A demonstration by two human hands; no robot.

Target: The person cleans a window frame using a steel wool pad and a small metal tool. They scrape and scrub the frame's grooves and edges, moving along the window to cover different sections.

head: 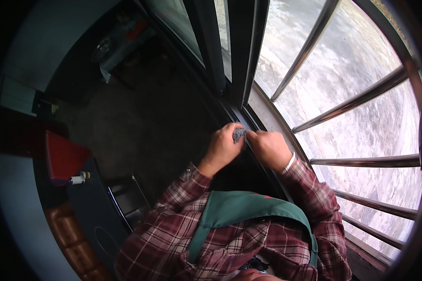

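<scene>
A grey wire scouring ball (238, 134) sits in the grip of my left hand (222, 149), over the dark metal track of a sliding window (237, 114). Close against its right side is my right hand (270, 149), fingers curled and thumb side toward the ball. The right fingertips are blurred, so whether they pinch the ball's edge or something thin cannot be told. Both hands are just below the dark upright window frame (242, 52). A green apron (246, 210) covers my chest over a plaid shirt.
Shiny metal bars (351, 100) stand outside the window on the right, above a pale concrete surface (316, 63). In the dim room lie a dark table (91, 207) with a small white bottle (78, 180), a red-topped object (65, 158), a brown padded seat (68, 235) and a chair (126, 196).
</scene>
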